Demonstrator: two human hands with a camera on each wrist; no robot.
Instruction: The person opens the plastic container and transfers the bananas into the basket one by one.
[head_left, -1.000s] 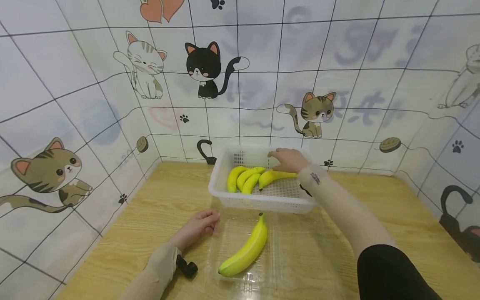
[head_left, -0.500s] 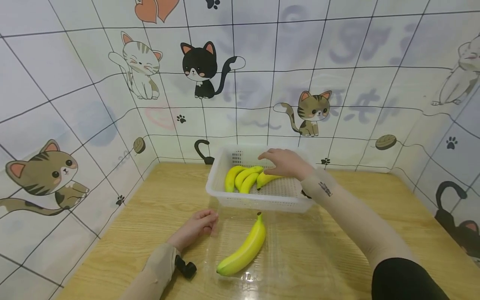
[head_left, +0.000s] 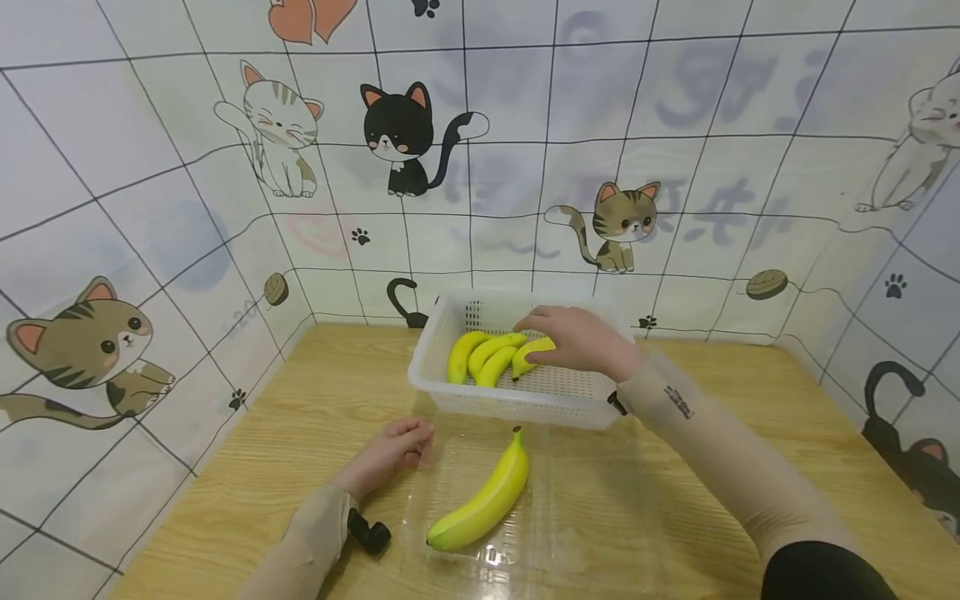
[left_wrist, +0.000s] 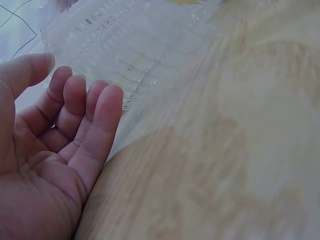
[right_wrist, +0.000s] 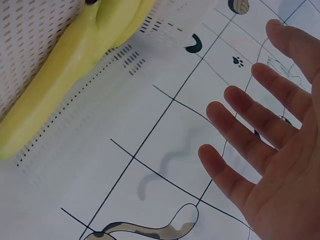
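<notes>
My right hand (head_left: 581,337) is over the right part of the white perforated basket (head_left: 517,407), partly covering the rightmost banana (head_left: 531,357). In the right wrist view its fingers (right_wrist: 217,117) are spread apart with nothing between them. Several yellow bananas (head_left: 487,350) lie in the basket's left half. Near me, a single banana (head_left: 483,500) lies slantwise in a clear plastic container (head_left: 547,533), stem pointing away. At that container's left edge is my left hand (head_left: 386,454). Its fingers (left_wrist: 105,110) are loosely bent, the thumb apart; whether they touch the plastic I cannot tell.
Everything stands on a wood-grain table (head_left: 300,400). Cat-printed, grid-lined sheets (head_left: 510,167) rise behind the basket and along both sides. A small black device (head_left: 369,533) is strapped to my left wrist.
My right hand has drawn back slightly from the rear of the basket and lowered a little. The left hand stays by the clear container; the bananas have not moved. The head view shifts slightly.
</notes>
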